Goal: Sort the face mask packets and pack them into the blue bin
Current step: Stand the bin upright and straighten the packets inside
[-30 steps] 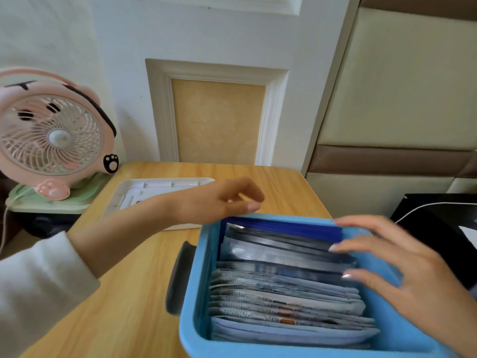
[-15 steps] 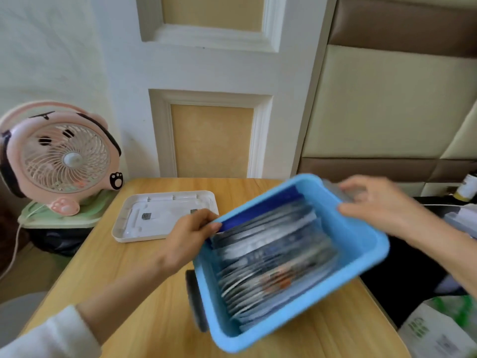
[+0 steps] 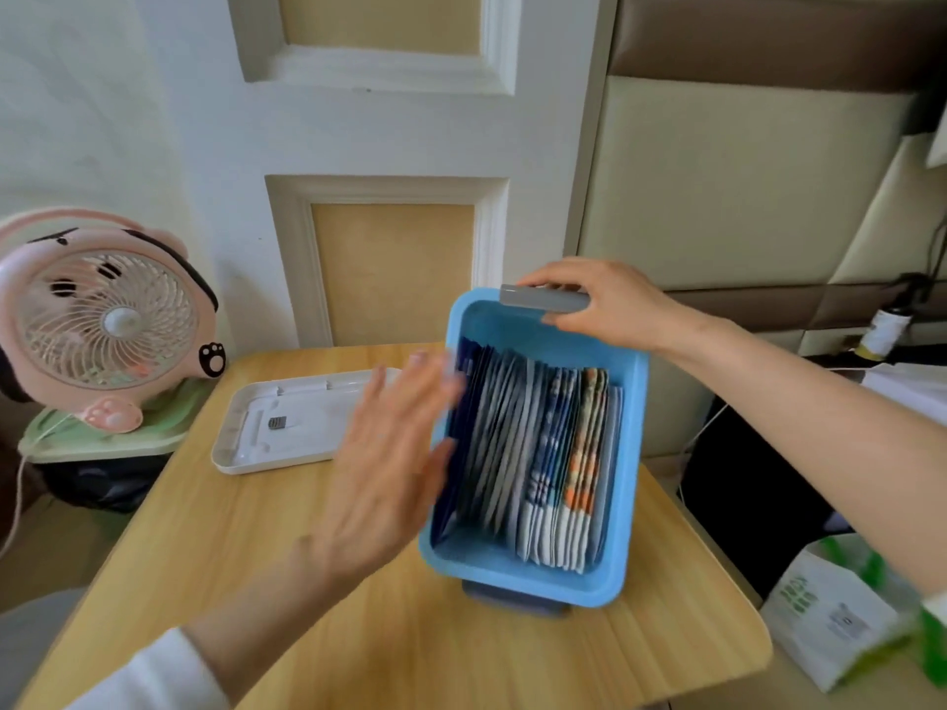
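Observation:
The blue bin [image 3: 622, 484] stands lengthwise on the wooden table, tipped up at its far end. Several face mask packets [image 3: 533, 453] stand on edge inside it in a row, dark blue and silver ones to the left, patterned ones to the right. My right hand [image 3: 599, 304] grips the grey handle [image 3: 543, 298] at the bin's far end. My left hand [image 3: 389, 453] is flat and blurred, fingers spread, against the bin's left wall and holds nothing. A second dark handle [image 3: 512, 602] shows under the near end.
A white tray-like lid [image 3: 287, 427] lies on the wooden table [image 3: 358, 632] left of the bin. A pink fan [image 3: 102, 320] stands on a green stand at far left. White and green bags [image 3: 840, 607] sit off the table's right edge, near a dark object.
The bin has turned from slanting to lengthwise, far end raised. My right hand went from the rim to the grey handle. My left hand let go of the rim and opened flat.

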`<state>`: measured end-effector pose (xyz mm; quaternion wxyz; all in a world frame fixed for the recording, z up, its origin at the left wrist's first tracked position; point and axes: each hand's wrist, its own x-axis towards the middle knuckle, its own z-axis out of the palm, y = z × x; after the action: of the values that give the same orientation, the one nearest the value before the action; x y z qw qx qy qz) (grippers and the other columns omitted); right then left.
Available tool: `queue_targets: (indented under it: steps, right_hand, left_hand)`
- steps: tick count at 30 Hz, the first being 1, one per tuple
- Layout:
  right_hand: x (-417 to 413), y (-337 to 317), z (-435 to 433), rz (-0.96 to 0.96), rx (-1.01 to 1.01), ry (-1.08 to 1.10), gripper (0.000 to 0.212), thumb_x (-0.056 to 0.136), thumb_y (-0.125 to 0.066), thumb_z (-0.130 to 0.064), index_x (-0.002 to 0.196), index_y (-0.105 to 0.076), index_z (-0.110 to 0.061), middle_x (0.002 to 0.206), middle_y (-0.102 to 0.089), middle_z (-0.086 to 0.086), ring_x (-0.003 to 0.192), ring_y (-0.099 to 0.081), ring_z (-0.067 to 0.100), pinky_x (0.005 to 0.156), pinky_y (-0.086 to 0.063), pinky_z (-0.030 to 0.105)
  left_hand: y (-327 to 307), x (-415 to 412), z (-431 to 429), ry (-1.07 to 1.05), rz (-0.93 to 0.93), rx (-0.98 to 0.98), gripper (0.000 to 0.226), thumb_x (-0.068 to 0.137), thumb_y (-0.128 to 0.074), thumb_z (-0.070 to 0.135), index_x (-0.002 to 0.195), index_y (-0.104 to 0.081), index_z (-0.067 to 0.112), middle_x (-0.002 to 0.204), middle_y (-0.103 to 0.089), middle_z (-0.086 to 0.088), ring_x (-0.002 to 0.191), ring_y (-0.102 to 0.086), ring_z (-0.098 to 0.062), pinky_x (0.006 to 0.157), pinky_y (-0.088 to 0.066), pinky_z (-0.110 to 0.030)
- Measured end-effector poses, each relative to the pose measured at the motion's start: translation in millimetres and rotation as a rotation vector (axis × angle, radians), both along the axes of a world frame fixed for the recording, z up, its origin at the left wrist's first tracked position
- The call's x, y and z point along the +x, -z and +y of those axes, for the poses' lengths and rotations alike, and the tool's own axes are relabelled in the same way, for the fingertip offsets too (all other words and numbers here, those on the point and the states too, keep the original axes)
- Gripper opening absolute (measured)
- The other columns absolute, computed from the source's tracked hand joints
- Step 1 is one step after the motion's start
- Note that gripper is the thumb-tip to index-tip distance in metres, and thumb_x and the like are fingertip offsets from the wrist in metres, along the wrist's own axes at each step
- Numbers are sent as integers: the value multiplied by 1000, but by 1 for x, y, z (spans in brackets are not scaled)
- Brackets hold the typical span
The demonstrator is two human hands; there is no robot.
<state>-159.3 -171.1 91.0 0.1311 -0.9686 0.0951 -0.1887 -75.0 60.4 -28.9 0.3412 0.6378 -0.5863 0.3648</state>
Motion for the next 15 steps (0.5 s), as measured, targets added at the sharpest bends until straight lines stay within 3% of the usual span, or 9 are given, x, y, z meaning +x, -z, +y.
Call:
queue_targets:
  steps: [2,3,8,10,12,15]
  right_hand:
    - [2,-2,-5,37,98,-27,42,86,-63,-16,118,-57,-41,105,-64,-8,100,-58,14,89,-45,31]
    - [3,-3,-7,45,128,-42,41,86,-63,-14,116,-57,-42,102,-65,-6,99,-59,14,91,-46,33]
    - [5,-1,-13,51,179,-68,39,86,-63,-16,111,-57,-45,101,-67,-4,99,-60,14,93,-48,36]
    - [6,0,-15,46,198,-75,39,86,-63,-16,110,-57,-46,102,-67,-6,100,-59,12,94,-48,36]
    - [9,1,-15,43,197,-88,38,86,-63,-16,110,-58,-45,102,-67,-7,100,-60,12,94,-48,36]
    - [12,1,-17,38,199,-90,39,85,-64,-16,110,-59,-46,105,-67,-8,102,-60,13,94,-48,36]
  left_hand:
    - [-10,-12,-21,-29,-384,158,59,99,-33,28,150,-5,18,158,-2,3,146,-6,-16,118,-2,-48]
    - [-9,-16,-32,-75,-439,234,59,100,-30,34,149,-1,19,158,1,4,146,-2,-16,118,0,-48]
    - [21,-18,-64,-253,-296,564,68,97,-20,55,150,-12,12,158,-8,-4,146,-5,-21,114,-14,-50]
    - [21,-21,-60,-212,-301,513,69,96,-21,55,149,-13,11,158,-7,-4,146,-6,-21,113,-17,-51]
    - [13,-30,-58,-185,-259,333,67,98,-20,51,150,-7,11,158,0,-3,146,-4,-22,116,-13,-51]
    - [16,-34,-62,-333,-58,267,68,98,-16,49,149,-2,7,158,5,-9,146,-1,-25,118,-11,-48]
